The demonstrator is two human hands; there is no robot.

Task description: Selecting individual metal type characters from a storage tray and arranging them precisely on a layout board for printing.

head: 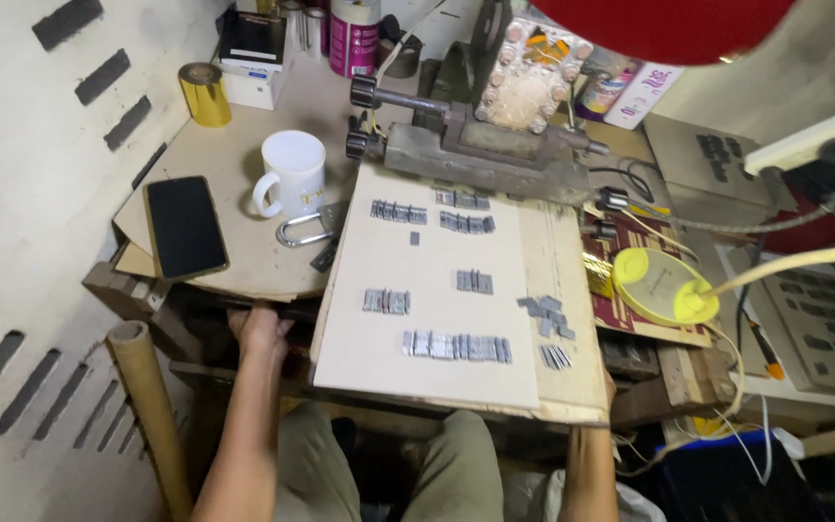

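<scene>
A pale cardboard sheet [437,319] lies across my lap and the bench edge, with several short rows of small grey metal blocks [456,346] set out on it. My left hand [258,332] reaches under the round wooden table [244,174] beside the sheet's left edge, fingers hidden below. My right hand [609,389] is mostly hidden under the sheet's right front corner; only the wrist and forearm show. A loose heap of the same metal blocks [545,311] sits near the sheet's right edge.
On the round table stand a white mug [292,172], a black phone [185,225], a padlock [303,230] and a gold foil roll [204,92]. A heavy metal press [480,145] sits behind the sheet. A yellow disc [664,285] lies to the right, a cardboard tube [150,406] at left.
</scene>
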